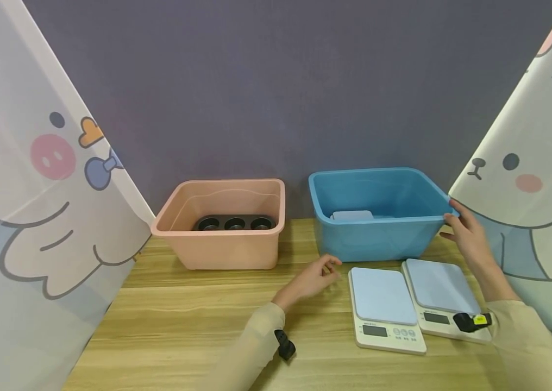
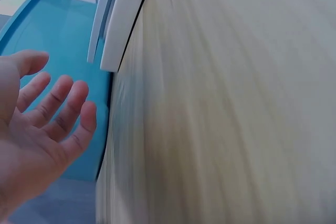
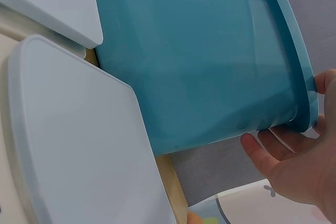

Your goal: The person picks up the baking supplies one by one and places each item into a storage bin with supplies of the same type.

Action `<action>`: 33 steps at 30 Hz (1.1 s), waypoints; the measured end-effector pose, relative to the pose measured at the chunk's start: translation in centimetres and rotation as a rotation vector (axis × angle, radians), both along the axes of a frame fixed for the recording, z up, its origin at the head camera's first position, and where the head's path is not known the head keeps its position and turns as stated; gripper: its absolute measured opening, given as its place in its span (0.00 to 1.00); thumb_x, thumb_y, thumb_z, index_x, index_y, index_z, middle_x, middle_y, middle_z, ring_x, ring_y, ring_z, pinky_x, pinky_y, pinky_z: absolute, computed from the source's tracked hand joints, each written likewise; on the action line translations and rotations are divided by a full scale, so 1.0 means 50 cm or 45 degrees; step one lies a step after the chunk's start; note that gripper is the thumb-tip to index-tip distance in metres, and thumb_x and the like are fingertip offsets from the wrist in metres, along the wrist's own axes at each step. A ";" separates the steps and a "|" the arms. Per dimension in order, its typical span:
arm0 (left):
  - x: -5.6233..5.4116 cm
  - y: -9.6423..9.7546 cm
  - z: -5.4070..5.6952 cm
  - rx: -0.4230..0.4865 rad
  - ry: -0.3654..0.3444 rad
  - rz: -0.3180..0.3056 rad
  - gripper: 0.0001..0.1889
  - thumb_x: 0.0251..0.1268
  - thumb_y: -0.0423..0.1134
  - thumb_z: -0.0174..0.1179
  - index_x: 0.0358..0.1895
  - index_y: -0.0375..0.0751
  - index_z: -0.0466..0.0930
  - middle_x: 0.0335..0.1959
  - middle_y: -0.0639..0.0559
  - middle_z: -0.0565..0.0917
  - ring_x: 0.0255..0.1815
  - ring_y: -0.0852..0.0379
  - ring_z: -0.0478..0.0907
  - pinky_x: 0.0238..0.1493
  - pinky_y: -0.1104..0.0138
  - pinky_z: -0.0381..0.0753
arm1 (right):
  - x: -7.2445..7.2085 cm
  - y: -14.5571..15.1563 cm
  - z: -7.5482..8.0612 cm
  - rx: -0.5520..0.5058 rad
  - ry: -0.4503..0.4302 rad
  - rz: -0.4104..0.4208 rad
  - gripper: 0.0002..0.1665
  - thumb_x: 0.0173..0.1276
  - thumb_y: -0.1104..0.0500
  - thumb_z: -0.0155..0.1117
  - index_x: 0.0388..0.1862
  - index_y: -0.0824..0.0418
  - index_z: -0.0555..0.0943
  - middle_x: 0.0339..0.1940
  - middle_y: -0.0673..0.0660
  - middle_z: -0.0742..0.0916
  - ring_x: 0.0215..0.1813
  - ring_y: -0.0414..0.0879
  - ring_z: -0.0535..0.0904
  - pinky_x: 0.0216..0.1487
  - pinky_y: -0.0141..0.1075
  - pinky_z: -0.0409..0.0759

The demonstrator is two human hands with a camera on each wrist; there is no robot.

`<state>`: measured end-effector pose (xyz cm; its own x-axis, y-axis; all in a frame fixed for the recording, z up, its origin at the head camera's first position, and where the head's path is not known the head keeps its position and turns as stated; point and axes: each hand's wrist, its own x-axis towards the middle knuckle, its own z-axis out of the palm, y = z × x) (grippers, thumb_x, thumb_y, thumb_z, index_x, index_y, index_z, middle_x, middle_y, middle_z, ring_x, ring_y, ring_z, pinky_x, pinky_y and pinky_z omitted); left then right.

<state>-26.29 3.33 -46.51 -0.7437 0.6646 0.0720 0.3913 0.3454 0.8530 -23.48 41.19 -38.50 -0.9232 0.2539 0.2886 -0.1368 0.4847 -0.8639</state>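
A blue plastic tub stands at the back right, with a white flat-topped item partly visible inside. My right hand grips the rim at its front right corner; in the right wrist view, fingers curl beneath that rim. Low in front of the tub's left end is my left hand, holding nothing, its fingers loosely bent and spread in the left wrist view. Two white kitchen scales lie before the tub: the left scale and the right scale, slightly turned, side by side.
A pink tub stands at the back left, holding a dark muffin tin. Behind both tubs rises a grey partition. Cartoon-printed panels border the wooden table on both sides.
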 end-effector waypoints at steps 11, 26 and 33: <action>0.000 0.037 -0.010 -0.047 -0.079 -0.051 0.23 0.75 0.47 0.55 0.67 0.44 0.70 0.48 0.52 0.77 0.37 0.64 0.74 0.38 0.70 0.75 | 0.001 0.000 -0.006 0.008 0.024 -0.001 0.35 0.81 0.51 0.45 0.81 0.55 0.52 0.53 0.39 0.75 0.48 0.22 0.73 0.40 0.19 0.79; 0.001 0.079 -0.003 -0.282 -0.107 0.013 0.39 0.61 0.57 0.67 0.73 0.46 0.65 0.57 0.51 0.73 0.55 0.59 0.74 0.55 0.67 0.75 | 0.002 -0.010 -0.001 0.018 0.015 -0.012 0.35 0.80 0.48 0.45 0.82 0.54 0.52 0.62 0.59 0.73 0.47 0.21 0.71 0.40 0.20 0.80; 0.003 0.086 -0.008 -0.351 -0.126 -0.014 0.43 0.58 0.56 0.69 0.75 0.48 0.63 0.68 0.48 0.67 0.66 0.55 0.68 0.64 0.64 0.72 | 0.008 -0.006 0.001 -0.008 0.038 0.022 0.35 0.81 0.49 0.45 0.82 0.55 0.52 0.52 0.37 0.74 0.48 0.22 0.72 0.40 0.19 0.79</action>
<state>-26.13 7.61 -46.93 -0.7306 0.6573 -0.1848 0.3159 0.5654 0.7620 -23.07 40.91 -38.47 -0.9183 0.2403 0.3146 -0.1708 0.4765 -0.8624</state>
